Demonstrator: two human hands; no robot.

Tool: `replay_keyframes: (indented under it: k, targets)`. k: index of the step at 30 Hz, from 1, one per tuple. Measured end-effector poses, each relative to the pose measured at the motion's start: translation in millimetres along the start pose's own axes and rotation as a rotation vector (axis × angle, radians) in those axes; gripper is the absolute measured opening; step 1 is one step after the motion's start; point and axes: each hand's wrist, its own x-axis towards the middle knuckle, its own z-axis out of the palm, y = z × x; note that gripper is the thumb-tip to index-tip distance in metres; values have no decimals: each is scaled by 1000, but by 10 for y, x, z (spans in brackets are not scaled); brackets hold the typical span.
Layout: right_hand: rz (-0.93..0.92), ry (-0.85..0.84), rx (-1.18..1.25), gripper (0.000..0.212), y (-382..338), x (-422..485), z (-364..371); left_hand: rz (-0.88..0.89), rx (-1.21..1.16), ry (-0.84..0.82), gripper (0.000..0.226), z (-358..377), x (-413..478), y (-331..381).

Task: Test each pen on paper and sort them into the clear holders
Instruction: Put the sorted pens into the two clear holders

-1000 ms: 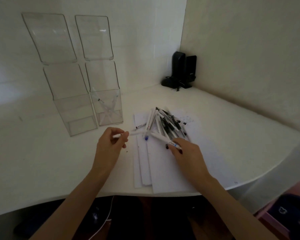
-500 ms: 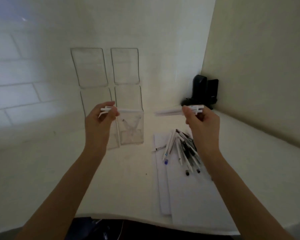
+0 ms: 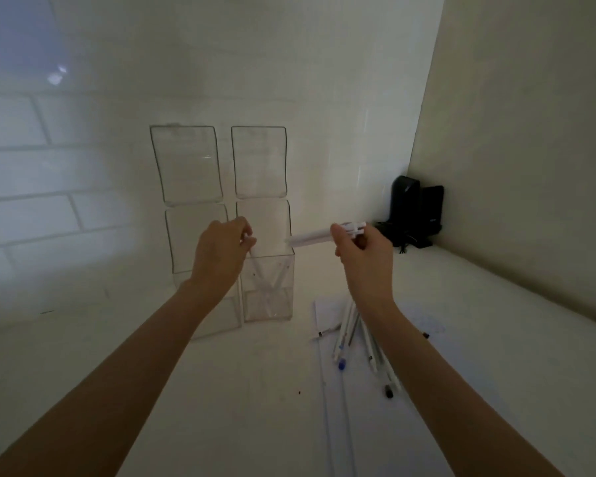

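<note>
The left hand [image 3: 219,258] is raised over the open top of the right holder [image 3: 284,270]. Its fingers are curled in and pinch the upper end of a pen [image 3: 252,243]. The white barrel slants down from the fingertips into the holder, and its lower part shows through the clear front wall. How deep the tip reaches cannot be told in the dim light. A few sorted pens [image 3: 274,287] lean crossed inside the same holder.

The right hand [image 3: 367,261] is held up at about the same height, to the right of the holder and apart from it. Its fingers and thumb are closed round the clip end of the white pens [image 3: 312,238], which lie nearly level with their tips pointing left toward the holder. They look like two barrels held together, but the count is hard to make out.

The left holder [image 3: 183,242] stands just beside the right one against the wall, its lower front partly hidden behind the left wrist. Both stand on the counter [image 3: 255,407].

Below the right forearm, the pile [image 3: 350,333] of loose pens lies on the paper [image 3: 326,313], fanned out with blue and black ends toward the viewer. A black device [image 3: 410,211] sits in the far corner.
</note>
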Motion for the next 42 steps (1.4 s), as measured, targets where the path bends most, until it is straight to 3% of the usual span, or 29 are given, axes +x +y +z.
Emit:
replay_keyframes:
  k: [3,5,10,14,18,22,28,35,42]
  targets:
    - [-37,-43,-1,22,-54,107,211,135,192,-61,25,75,-59,-64]
    - [-83,-76,-52,25,-79,168,365,187,190,-24,22,104,-150,-125]
    - [-48,-260,-339,21,25,394,715,119,66,115,9,11,-326,-297]
    - [78,-480,-485,50,136,418,710,132,8,84,9,-75,-440,-392]
    - [63,-508,-482,32,207,285,299,213,17,110,13,-143,-559,-250]
    - [86,-548,-664,14,371,202,-337,367,-128,-57,16,38,-717,73]
    - [167,-584,-811,11,617,34,-863,126,-352,-354,9,586,-944,423]
    - [199,-534,-831,20,784,-207,-929,-160,-166,-531,38,1025,-1052,641]
    - [121,-488,-1032,44,879,-307,-691,-162,43,-705,35,1021,-973,817]
